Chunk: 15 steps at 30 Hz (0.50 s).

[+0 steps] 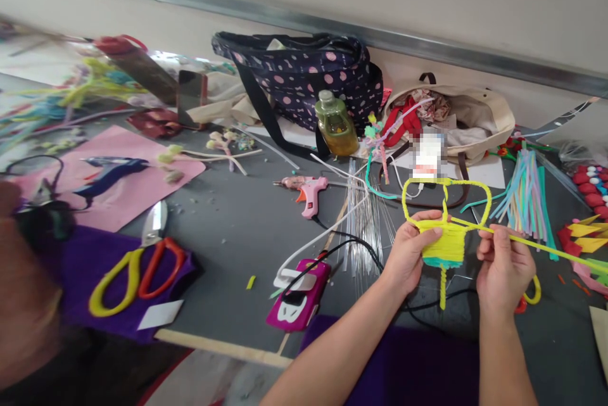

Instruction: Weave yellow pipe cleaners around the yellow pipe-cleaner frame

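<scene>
My left hand [409, 253] grips the left side of a yellow pipe-cleaner figure [445, 242]. Its wrapped body has a teal band at the bottom, two large loops above and a twisted stem hanging below. Between the closed fingers of my right hand [504, 266] runs a long yellow pipe cleaner [551, 246], stretching from the figure off to the right. Partly hidden behind my right hand are the yellow and red handles [536, 291] of what looks like scissors. Left of the figure lies a bundle of thin wires [361, 222].
A pink glue gun [311, 194], magenta case [299, 295] and large scissors [142, 260] lie to the left. A dark patterned bag [299, 76], bottle [336, 124] and beige bag [494, 114] stand behind. Pastel pipe cleaners [525, 200] lie right. Another person's arm [28, 292] shows at left.
</scene>
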### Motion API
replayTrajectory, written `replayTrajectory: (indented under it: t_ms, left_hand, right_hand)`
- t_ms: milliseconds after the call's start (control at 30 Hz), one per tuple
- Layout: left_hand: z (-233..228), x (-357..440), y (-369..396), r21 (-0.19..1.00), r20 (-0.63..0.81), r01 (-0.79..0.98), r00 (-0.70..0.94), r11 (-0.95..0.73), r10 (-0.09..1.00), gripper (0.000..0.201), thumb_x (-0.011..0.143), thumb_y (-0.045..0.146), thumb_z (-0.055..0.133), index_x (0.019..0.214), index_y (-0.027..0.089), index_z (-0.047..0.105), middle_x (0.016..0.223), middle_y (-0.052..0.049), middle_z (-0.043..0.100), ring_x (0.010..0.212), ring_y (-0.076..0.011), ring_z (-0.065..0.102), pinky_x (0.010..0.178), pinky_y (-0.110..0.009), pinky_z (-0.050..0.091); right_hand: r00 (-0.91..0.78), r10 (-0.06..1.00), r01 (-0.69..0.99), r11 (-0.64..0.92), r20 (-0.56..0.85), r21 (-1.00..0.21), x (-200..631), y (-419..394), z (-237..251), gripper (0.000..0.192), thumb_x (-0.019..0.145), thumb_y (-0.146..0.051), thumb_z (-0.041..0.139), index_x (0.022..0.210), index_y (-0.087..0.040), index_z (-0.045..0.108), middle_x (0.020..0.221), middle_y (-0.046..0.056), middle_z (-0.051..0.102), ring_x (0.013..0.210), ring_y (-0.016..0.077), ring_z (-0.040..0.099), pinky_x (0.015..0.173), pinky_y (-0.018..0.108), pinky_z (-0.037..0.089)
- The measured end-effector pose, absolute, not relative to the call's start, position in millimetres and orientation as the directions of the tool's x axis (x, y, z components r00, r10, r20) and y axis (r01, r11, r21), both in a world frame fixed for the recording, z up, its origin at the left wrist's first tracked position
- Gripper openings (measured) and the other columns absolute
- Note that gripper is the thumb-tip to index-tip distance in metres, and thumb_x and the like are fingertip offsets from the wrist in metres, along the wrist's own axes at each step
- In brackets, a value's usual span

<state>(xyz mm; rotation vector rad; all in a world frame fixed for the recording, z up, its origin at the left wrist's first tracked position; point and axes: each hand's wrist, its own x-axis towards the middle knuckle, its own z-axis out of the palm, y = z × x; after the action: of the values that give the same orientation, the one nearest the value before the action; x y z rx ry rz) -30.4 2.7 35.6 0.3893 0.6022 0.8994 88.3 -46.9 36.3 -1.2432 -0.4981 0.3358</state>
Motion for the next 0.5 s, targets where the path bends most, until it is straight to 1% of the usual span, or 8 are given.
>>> replayTrajectory:
  t_ms: [100,233,333,500]
  left_hand:
    - [36.0,-30.7,2.0,0.557,-0.319,-0.597,0.488,0.577,0.813,0.038,0.062,0.018,0.081,0.096,0.015,0.065,0.097,-0.01,0.073,0.084,-0.0227,0.069,0.083,-0.036,0.051]
    - [37.0,-30.8,1.1,0.572,-0.301,-0.581,0.508,0.579,0.807,0.04,0.062,0.019,0.082,0.098,0.014,0.067,0.097,-0.01,0.073,0.084,-0.0227,0.069,0.083,-0.035,0.051]
    - [38.1,-30.9,0.9,0.584,-0.286,-0.575,0.515,0.573,0.808,0.04,0.062,0.019,0.081,0.099,0.014,0.067,0.098,-0.011,0.073,0.085,-0.0225,0.069,0.081,-0.033,0.051]
    - [38.4,-30.4,1.1,0.594,-0.276,-0.575,0.512,0.563,0.813,0.035,0.062,0.019,0.081,0.093,0.015,0.066,0.098,-0.01,0.073,0.084,-0.0224,0.069,0.078,-0.033,0.052]
  right_hand:
    - [0.84,0.515,0.032,0.261,0.167,-0.965,86.6,-47.0,34.6,0.024,0.079,-0.038,0.069,0.082,-0.014,0.067,0.065,0.001,0.063,0.046,0.0085,0.049,0.039,0.02,0.038]
    - [0.834,0.531,0.018,0.239,0.146,-0.971,84.5,-47.1,32.8,0.024,0.077,-0.038,0.072,0.079,-0.014,0.069,0.063,-0.001,0.058,0.045,0.0061,0.044,0.039,0.019,0.033]
    - [0.832,0.538,0.01,0.223,0.132,-0.975,83.7,-47.2,32.9,0.025,0.076,-0.039,0.073,0.078,-0.014,0.07,0.062,-0.001,0.056,0.046,0.0058,0.043,0.039,0.019,0.032]
    - [0.827,0.555,-0.033,0.211,0.092,-0.977,83.0,-47.4,34.2,0.026,0.075,-0.039,0.073,0.079,-0.014,0.071,0.06,-0.002,0.055,0.046,0.006,0.043,0.039,0.019,0.032]
